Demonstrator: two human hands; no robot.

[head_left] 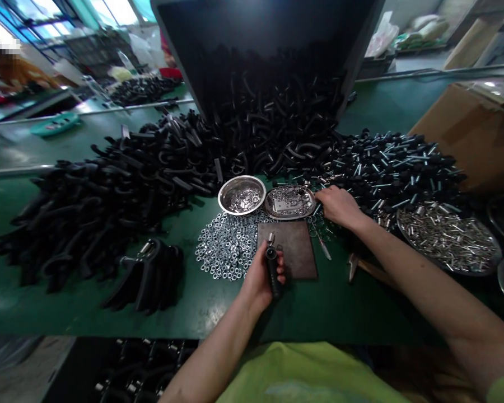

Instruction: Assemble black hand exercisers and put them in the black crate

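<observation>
My left hand is wrapped round a black handle with a metal spring at its upper end, over the edge of a flat metal plate. Farther forward, my right hand has its fingers pressed together at the right rim of an oval metal tray of small parts; whatever its fingertips hold is too small to make out. A round steel bowl with small metal pieces sits left of the tray. Loose nuts are spread beside the plate.
Black curved handles are heaped left and behind. Black-headed bolts lie right, near a cardboard box and a tray of metal pins. A hammer lies under my right forearm. Assembled handles stand left.
</observation>
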